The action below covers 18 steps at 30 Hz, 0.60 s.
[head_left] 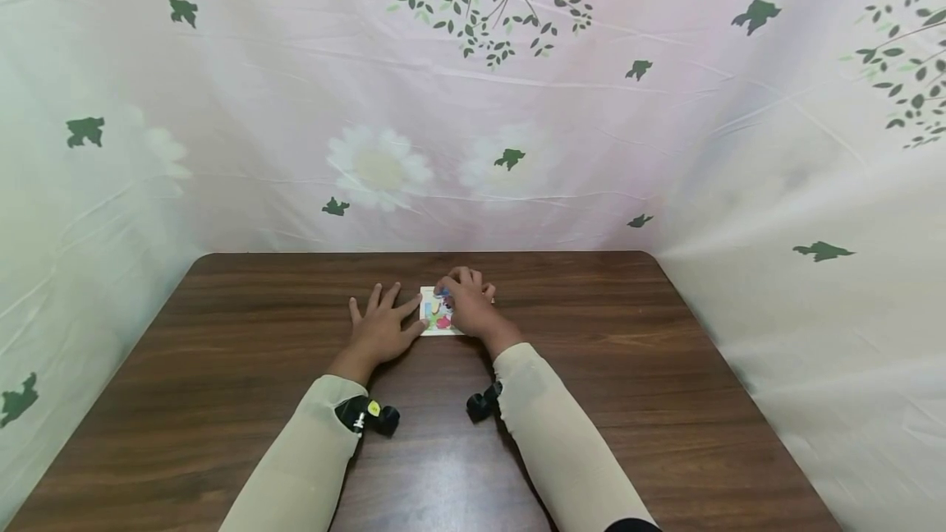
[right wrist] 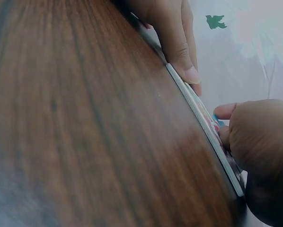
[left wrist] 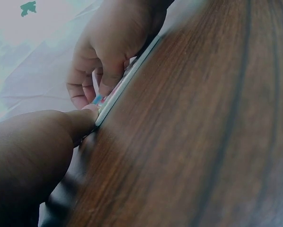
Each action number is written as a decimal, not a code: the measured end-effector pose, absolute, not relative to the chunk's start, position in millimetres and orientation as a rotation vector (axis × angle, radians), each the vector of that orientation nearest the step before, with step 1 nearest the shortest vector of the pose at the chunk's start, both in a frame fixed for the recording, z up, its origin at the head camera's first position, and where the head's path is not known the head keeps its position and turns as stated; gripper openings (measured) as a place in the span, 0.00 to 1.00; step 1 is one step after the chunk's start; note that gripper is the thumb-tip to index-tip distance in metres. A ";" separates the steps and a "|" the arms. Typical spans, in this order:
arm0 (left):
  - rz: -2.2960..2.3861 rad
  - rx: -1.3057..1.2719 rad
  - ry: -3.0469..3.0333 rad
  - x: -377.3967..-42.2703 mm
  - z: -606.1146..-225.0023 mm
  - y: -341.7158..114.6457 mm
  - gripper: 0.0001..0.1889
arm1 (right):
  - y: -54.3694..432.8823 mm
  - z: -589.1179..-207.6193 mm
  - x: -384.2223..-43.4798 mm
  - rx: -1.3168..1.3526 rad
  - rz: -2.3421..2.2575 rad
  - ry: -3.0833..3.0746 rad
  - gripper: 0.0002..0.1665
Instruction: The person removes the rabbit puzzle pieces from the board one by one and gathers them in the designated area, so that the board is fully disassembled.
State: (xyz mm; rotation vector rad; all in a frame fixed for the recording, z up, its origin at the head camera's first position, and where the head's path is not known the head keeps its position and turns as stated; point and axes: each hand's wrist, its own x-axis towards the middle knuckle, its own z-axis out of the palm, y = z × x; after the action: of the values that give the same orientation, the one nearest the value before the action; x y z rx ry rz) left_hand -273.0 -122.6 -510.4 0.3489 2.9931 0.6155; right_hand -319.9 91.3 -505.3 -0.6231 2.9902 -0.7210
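A thin white-edged board (head_left: pixel 436 330) with a colourful printed picture, like a small jigsaw puzzle, lies flat near the table's far side. My left hand (head_left: pixel 381 333) has its fingers spread, with thumb and forefinger touching the board's left edge; in the right wrist view the left thumb (right wrist: pixel 192 75) presses on the near rim. Over the board's right part, my right hand (head_left: pixel 473 307) curls its fingers and pinches a small blue piece (left wrist: pixel 98 99) between thumb and forefinger, close to the picture. That hand hides the board's right side and most of the piece.
A dark brown wood-grain table (head_left: pixel 636 401) spreads around both arms. Pale cloth (head_left: pixel 244 121) printed with leaves, birds and flowers hangs behind the table and along both sides. Each wrist carries a small black camera (head_left: pixel 386 420).
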 end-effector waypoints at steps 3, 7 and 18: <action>0.607 0.350 2.992 -273.4 -510.8 -122.2 0.34 | 91.7 -506.7 -320.4 -0.624 -0.726 2.998 0.18; 0.599 0.349 2.997 -274.5 -511.3 -121.9 0.34 | 92.4 -508.1 -321.5 -0.634 -0.714 3.012 0.18; 0.586 0.344 2.999 -273.9 -512.1 -122.1 0.35 | 93.4 -507.5 -322.6 -0.640 -0.861 3.042 0.23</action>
State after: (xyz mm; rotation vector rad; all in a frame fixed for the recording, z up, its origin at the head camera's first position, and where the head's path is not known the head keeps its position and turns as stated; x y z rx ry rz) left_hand -273.9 -122.1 -512.1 0.3441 2.9993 0.5863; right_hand -322.6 93.4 -507.5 -0.6399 3.0420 -0.8613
